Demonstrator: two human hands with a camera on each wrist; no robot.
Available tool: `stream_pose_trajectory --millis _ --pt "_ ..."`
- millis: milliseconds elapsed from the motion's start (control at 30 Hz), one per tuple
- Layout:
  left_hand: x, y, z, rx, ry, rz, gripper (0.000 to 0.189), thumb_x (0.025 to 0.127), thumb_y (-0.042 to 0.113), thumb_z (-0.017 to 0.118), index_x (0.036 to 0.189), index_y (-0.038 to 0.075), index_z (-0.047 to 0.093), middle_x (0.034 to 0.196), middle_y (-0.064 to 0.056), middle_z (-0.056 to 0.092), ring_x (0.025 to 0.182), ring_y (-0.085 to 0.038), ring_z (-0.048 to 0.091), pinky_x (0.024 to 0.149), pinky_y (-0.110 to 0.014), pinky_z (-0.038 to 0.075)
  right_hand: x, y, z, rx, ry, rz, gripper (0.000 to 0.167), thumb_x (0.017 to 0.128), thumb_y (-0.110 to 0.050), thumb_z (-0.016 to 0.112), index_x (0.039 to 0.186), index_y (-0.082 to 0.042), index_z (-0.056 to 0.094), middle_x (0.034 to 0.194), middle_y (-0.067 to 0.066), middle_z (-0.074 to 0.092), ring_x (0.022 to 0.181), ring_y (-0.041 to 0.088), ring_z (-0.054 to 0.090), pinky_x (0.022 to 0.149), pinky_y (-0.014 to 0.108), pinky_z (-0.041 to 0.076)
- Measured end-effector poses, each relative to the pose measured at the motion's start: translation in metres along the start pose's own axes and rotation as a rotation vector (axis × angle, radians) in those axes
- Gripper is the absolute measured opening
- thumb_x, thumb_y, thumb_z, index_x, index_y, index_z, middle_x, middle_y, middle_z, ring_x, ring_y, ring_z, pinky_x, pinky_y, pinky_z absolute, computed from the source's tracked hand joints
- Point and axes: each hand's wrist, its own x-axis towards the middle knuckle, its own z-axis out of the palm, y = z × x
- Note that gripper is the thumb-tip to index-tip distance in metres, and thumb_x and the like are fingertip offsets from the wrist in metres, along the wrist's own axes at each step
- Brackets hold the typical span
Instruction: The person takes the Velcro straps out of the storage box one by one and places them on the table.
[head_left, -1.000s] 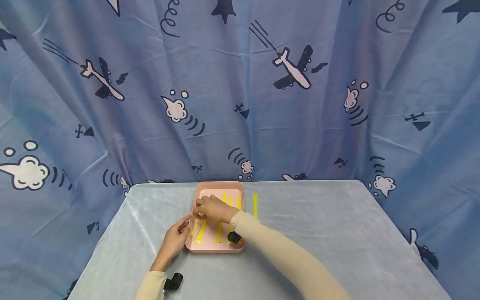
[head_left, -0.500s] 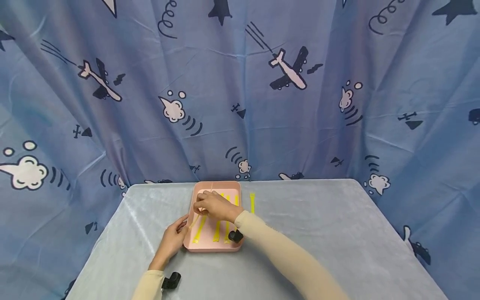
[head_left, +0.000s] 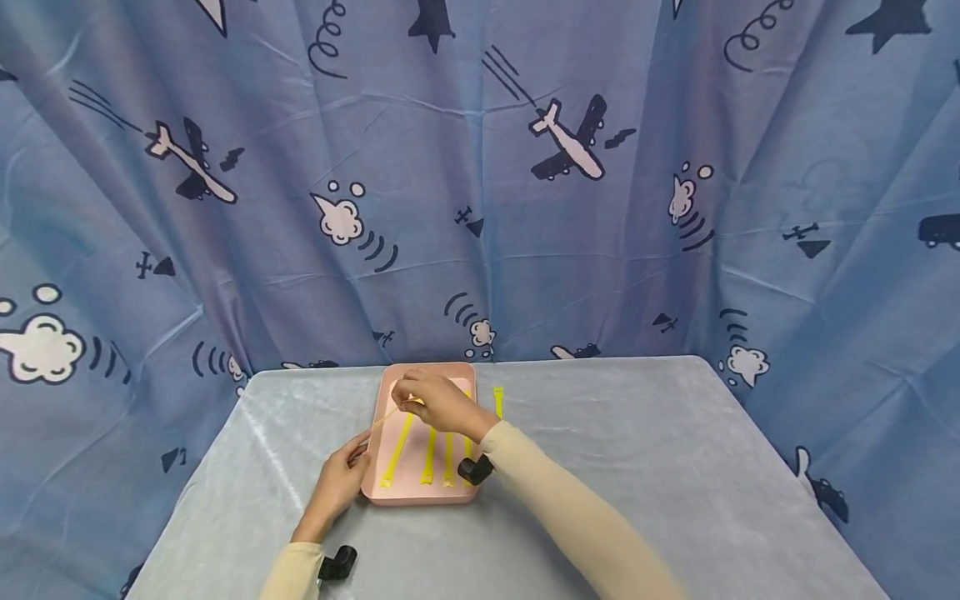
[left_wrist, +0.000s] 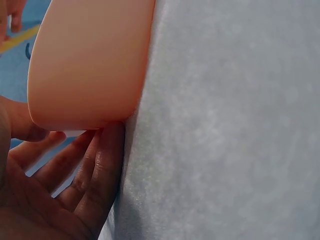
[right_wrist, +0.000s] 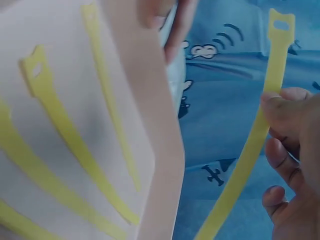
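My right hand (head_left: 438,404) is raised over the pink tray (head_left: 420,502), pinching a yellow cable tie (right_wrist: 252,145) between thumb and fingers. This strap is flat, with a slotted head above my fingers and its tail hanging below in the right wrist view. At the tray's left edge, my left hand (head_left: 337,483) grips the wall (left_wrist: 90,65), its thumb by the rim and its fingers along the outside. Several more yellow cable ties (right_wrist: 75,135) lie lengthwise inside the tray, partly hidden by my right hand and forearm in the head view.
Another yellow cable tie (head_left: 498,402) lies on the grey cloth-covered table (head_left: 615,450), right of the tray. Behind the table hangs a blue curtain (head_left: 420,167) with printed airplanes. A black wrist camera (head_left: 476,470) sits above the tray's lower right corner.
My right hand has lifted the cable tie from the tray's left side and moved slightly up and right with it. My left hand stays at the tray edge. The head view has shifted slightly.
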Motion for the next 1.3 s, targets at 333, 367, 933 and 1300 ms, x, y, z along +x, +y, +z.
stream_pose_trajectory --millis 333,367,933,1300 --pt "-0.002 -0.006 -0.001 -0.009 -0.011 -0.019 0.045 0.102 0.017 0.049 0.147 0.012 0.047 0.136 -0.021 0.06 0.12 -0.032 0.061 0.094 -0.044 0.052 -0.004 0.004 -0.003 0.225 0.213 0.186 0.007 0.095 -0.016 0.064 0.095 -0.015 0.058 0.087 -0.003 0.061 0.08 0.008 0.054 0.073 0.025 0.049" --pt "-0.002 -0.007 -0.001 -0.011 -0.015 -0.023 0.045 0.102 0.016 0.049 0.147 0.012 0.047 0.136 -0.021 0.06 0.12 -0.032 0.061 0.094 -0.043 0.053 -0.005 0.005 -0.003 0.254 0.235 0.215 0.007 0.095 -0.016 0.065 0.095 -0.015 0.058 0.087 -0.002 0.061 0.079 0.008 0.054 0.071 0.024 0.049" --pt "-0.005 -0.005 -0.006 -0.012 -0.015 -0.011 0.046 0.102 0.014 0.048 0.147 0.011 0.046 0.135 -0.021 0.06 0.119 -0.031 0.062 0.093 -0.04 0.053 -0.035 0.019 -0.017 0.725 0.486 0.52 0.024 0.094 -0.013 0.066 0.114 -0.002 0.06 0.094 0.012 0.064 0.082 0.013 0.06 0.077 0.023 0.051" --pt "0.002 -0.003 -0.001 -0.005 -0.012 -0.012 0.046 0.101 0.017 0.049 0.147 0.011 0.047 0.136 -0.021 0.06 0.12 -0.031 0.061 0.094 -0.043 0.052 -0.052 0.028 -0.021 0.77 0.534 0.629 0.023 0.094 -0.006 0.065 0.114 0.003 0.06 0.092 0.013 0.062 0.074 0.01 0.056 0.068 0.028 0.052"
